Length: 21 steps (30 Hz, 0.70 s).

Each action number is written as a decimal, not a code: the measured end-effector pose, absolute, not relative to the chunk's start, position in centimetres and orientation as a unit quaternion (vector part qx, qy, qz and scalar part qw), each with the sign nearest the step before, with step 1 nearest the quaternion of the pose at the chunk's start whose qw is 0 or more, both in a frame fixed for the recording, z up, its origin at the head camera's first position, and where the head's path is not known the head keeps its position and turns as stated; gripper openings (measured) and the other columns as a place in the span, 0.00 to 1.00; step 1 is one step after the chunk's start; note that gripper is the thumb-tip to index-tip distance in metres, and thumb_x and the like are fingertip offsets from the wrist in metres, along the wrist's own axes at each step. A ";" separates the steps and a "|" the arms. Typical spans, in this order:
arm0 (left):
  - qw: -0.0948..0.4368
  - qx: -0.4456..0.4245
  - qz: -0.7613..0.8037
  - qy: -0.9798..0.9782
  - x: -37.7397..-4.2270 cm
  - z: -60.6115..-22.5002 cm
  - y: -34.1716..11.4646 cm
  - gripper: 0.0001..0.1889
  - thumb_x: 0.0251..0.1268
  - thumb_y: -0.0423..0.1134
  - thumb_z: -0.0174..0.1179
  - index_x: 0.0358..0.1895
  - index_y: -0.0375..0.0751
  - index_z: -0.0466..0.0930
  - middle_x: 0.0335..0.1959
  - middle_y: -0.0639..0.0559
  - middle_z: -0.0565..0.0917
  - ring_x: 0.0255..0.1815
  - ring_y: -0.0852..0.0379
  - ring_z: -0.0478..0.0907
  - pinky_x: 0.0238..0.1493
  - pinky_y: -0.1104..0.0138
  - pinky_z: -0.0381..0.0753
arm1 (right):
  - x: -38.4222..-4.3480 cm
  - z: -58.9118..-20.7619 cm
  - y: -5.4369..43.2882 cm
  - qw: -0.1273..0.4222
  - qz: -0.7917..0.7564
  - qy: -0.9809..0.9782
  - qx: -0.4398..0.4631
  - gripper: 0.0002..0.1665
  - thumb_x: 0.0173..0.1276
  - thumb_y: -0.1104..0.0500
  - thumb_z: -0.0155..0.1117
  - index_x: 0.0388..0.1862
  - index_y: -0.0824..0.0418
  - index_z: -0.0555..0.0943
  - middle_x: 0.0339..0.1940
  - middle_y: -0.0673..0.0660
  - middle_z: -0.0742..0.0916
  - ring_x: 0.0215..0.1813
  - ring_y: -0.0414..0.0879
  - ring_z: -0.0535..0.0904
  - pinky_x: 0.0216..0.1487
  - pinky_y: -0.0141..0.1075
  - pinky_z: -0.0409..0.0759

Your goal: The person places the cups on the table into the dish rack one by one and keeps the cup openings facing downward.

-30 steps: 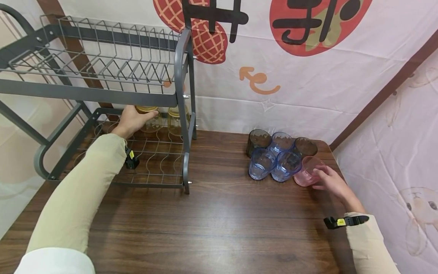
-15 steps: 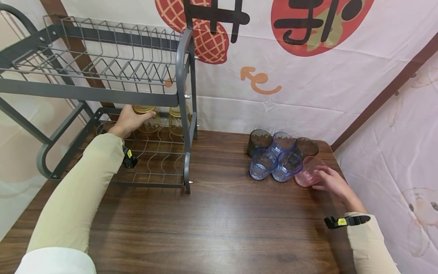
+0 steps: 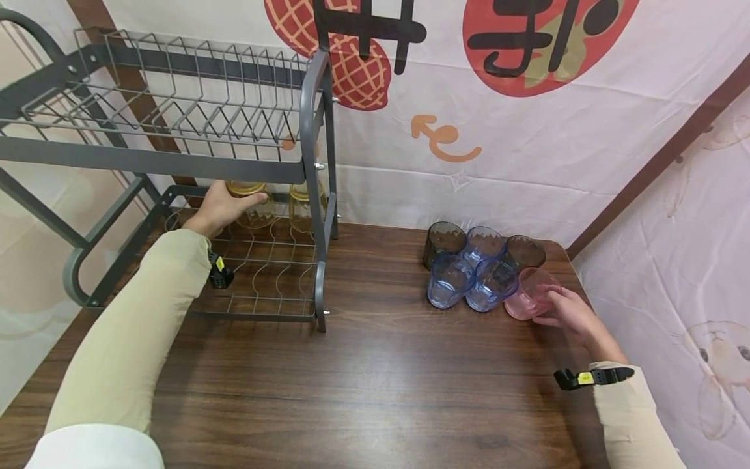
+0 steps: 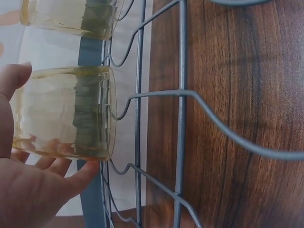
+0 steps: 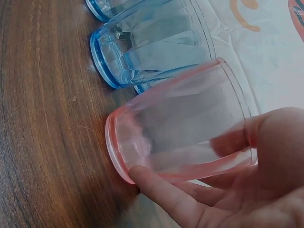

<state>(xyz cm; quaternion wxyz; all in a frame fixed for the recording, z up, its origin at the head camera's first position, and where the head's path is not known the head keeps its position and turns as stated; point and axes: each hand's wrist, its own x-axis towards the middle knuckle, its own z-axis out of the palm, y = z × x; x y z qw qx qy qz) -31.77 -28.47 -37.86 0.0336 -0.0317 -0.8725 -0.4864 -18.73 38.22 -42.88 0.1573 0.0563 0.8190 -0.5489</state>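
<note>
On the lower tier of the dish rack, my left hand holds a clear yellow cup, thumb and fingers round its sides. The cup stands upside down, its rim against or very near the wires. A second yellow cup is beside it to the right, apart from it. At the table's right side my right hand grips a pink see-through cup, which stands upright with its base on or close to the wood. One finger lies low near its base. Close by the pink cup is a blue cup.
A two-tier grey dish rack fills the left, its upper wire tier above my left hand. More blue cups and dark grey cups cluster left of and behind the pink one. A cloth wall borders the wooden table.
My left hand and its yellow cup have shifted slightly left, widening the gap to the second yellow cup. The right hand stays at the pink cup with hardly any movement.
</note>
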 end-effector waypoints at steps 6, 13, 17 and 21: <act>0.031 -0.039 -0.493 -0.869 -31.7 -37.8 -28.6 0.38 0.71 0.44 0.66 0.75 0.32 0.57 0.70 0.32 0.65 0.70 0.34 0.65 0.69 0.42 0.66 | -18.6 -42.7 38.2 0.160 -0.553 0.816 0.056 0.32 0.79 0.64 0.32 0.75 0.82 0.51 0.63 0.77 0.74 0.45 0.37 0.83 0.52 0.45 0.85; 0.030 -0.036 -0.498 -0.866 -31.7 -37.6 -28.7 0.41 0.70 0.49 0.66 0.77 0.36 0.55 0.72 0.34 0.63 0.71 0.36 0.63 0.69 0.42 0.65 | -18.5 -42.7 38.4 0.160 -0.557 0.813 0.052 0.32 0.76 0.66 0.32 0.74 0.83 0.52 0.56 0.69 0.80 0.45 0.39 0.83 0.52 0.45 0.85; 0.020 -0.015 -0.490 -0.871 -31.5 -37.1 -28.8 0.48 0.69 0.58 0.63 0.81 0.39 0.48 0.79 0.34 0.53 0.77 0.34 0.55 0.70 0.38 0.61 | -18.4 -42.7 38.4 0.157 -0.558 0.814 0.049 0.32 0.76 0.67 0.32 0.74 0.83 0.52 0.59 0.70 0.78 0.45 0.39 0.83 0.52 0.45 0.85; 0.024 -0.010 -0.482 -0.876 -31.1 -36.6 -29.0 0.49 0.71 0.61 0.59 0.83 0.42 0.43 0.82 0.36 0.48 0.79 0.34 0.51 0.71 0.37 0.58 | -18.3 -42.6 38.3 0.157 -0.560 0.812 0.046 0.32 0.75 0.67 0.30 0.74 0.83 0.52 0.56 0.66 0.80 0.45 0.38 0.84 0.52 0.45 0.85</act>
